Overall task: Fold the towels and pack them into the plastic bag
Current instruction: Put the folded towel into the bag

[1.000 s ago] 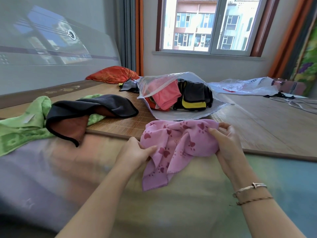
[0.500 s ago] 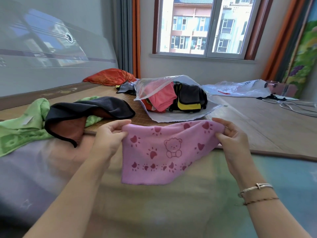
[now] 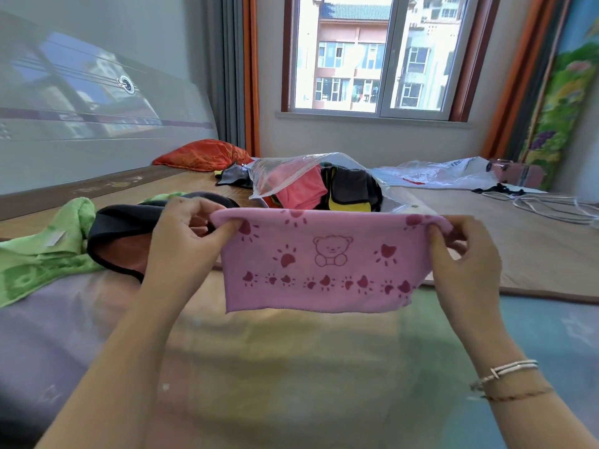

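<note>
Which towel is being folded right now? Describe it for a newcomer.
Start at the window, then drop to the clear plastic bag of towels on the bed. In front of it, the left hand and right hand pinch the pink towel, the only one printed with a bear and paw prints.

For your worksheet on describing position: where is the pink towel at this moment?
In the head view, the pink towel hangs mid-frame, pinched at its top corners by the left hand and right hand, in front of the plastic bag.
</note>
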